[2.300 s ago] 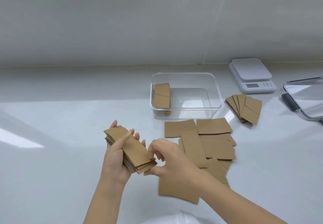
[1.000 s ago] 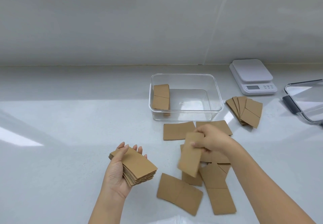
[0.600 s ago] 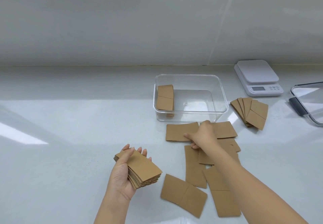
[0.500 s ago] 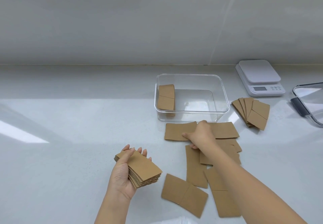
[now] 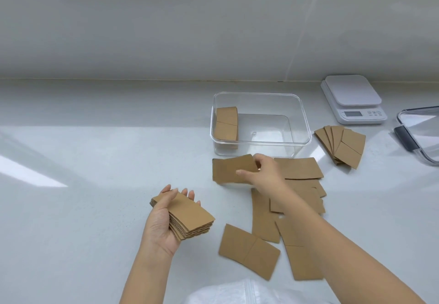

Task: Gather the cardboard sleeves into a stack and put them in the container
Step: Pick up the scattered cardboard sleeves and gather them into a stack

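My left hand (image 5: pixel 159 225) lies palm up at lower centre and holds a stack of brown cardboard sleeves (image 5: pixel 190 218). My right hand (image 5: pixel 263 173) reaches forward and pinches one flat sleeve (image 5: pixel 228 169), lifted slightly just in front of the clear plastic container (image 5: pixel 305 123). Inside the container, a small stack of sleeves (image 5: pixel 226 123) stands against its left wall. Several loose sleeves (image 5: pixel 299 168) lie scattered on the counter under and beside my right forearm, one of them (image 5: pixel 248 251) nearest me.
A fanned pile of sleeves (image 5: pixel 342 146) lies right of the container. A white kitchen scale (image 5: pixel 352 98) stands at the back right. The container's clear lid (image 5: pixel 421 132) lies at the right edge. A tiled wall backs the white counter.
My right hand dropped the sleeve it carried, reached toward the container and took hold of the flat sleeve in front of it. My left hand kept its stack almost still.
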A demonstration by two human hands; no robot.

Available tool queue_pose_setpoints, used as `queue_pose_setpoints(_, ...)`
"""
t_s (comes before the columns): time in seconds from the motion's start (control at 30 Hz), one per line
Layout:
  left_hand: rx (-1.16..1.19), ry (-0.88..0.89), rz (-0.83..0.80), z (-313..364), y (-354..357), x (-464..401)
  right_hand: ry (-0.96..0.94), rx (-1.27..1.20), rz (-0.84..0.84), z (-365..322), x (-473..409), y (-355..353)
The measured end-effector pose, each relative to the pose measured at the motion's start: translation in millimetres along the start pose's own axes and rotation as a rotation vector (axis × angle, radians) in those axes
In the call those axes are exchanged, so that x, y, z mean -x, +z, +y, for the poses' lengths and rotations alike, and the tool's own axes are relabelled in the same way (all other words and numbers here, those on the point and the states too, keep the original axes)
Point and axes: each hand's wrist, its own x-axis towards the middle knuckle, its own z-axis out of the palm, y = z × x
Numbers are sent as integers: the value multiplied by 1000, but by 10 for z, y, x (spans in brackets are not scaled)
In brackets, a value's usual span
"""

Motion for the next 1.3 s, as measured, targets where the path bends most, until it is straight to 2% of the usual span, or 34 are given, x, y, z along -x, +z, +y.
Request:
queue_pose_setpoints(0.07, 2, 18, -2, 48, -18, 6, -39, -95, -164, -32, 76, -130)
queue_pose_setpoints(0.2, -16, 40, -6, 103, -79, 20, -215, 66, -450, -171, 290, -433)
queue_pose_setpoints(0.33, -36, 10, -21, 64, -75, 44, -234, 436, -746, -258, 483, -457)
queue_pose_setpoints(0.4, -40, -13, -35, 31, -64, 61, -279, 617, -806, -192, 566, -288)
queue_pose_setpoints(0.63, -72, -17, -53, 1, -102, 80, -291, 779, -586, 88, 695, 235)
queue_pose_setpoints(0.73, -69, -19, -47, 13, -112, 75, -294, 817, -552, 72, 706, 256)
queue_pose_setpoints(0.97, -73, -19, -54, 22, -86, 84, -226, 709, -538, 43, 725, 279)
queue_pose_setpoints(1.07, -84, -6, -79, 39, -109, 76, -152, 515, -458, 7, 669, 157)
queue_pose_setpoints(1.17, -132, 21, -143, 36, -135, 80, -69, 222, -297, -89, 515, -81)
queue_pose_setpoints(1.23, -175, 50, -199, 13, -97, 112, -1, -97, -248, -181, 465, -199)
queue_pose_setpoints(1.3, -251, 97, -252, -32, -23, 147, 45, -402, -268, -271, 473, -232)
